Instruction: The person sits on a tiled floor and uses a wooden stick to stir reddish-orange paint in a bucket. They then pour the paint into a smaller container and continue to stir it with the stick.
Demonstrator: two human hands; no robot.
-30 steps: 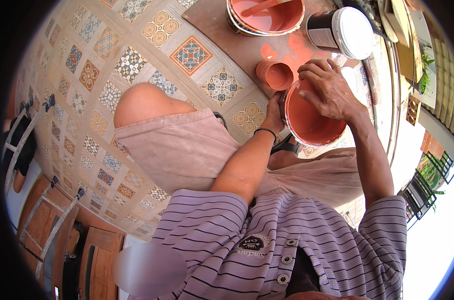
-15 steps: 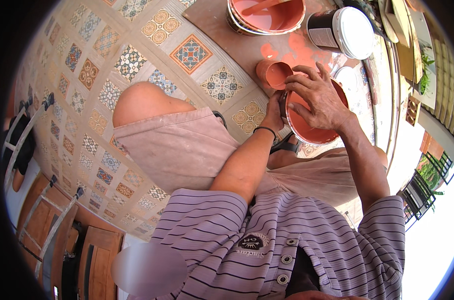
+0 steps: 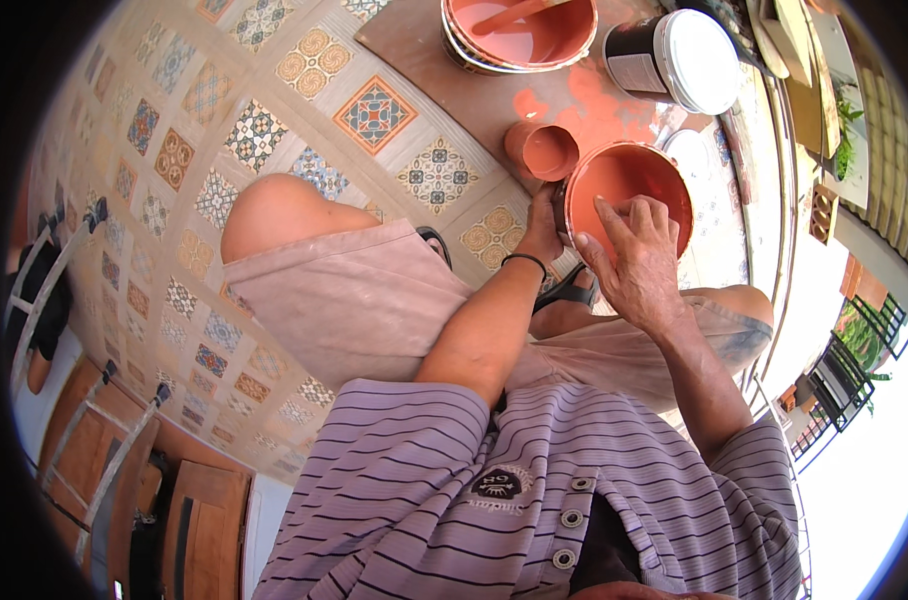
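A round pot [image 3: 674, 200] with orange-red paint inside is held tilted above my lap, its mouth facing up toward me. My left hand [image 3: 542, 222] is closed on its left side, the fingers partly hidden behind it. My right hand [image 3: 636, 265] lies over the near rim and mouth, fingers apart and bent, the index finger reaching inside; whether it touches the paint I cannot tell. Just beyond my left hand, a small orange-coated cup [image 3: 534, 150] stands on a paint-splashed board [image 3: 414, 45].
A larger paint bucket [image 3: 519, 60] with a stick [image 3: 509, 17] in it and a white-lidded bucket [image 3: 654, 65] stand beyond. Patterned tiles [image 3: 374, 115] surround the board. At far left are a metal ladder [image 3: 114, 460], wooden doors [image 3: 204, 530] and part of another person [image 3: 42, 335].
My right hand has moved down toward me from the far rim to the near side of the pot, leaving more of the inside visible. My left hand still holds the pot.
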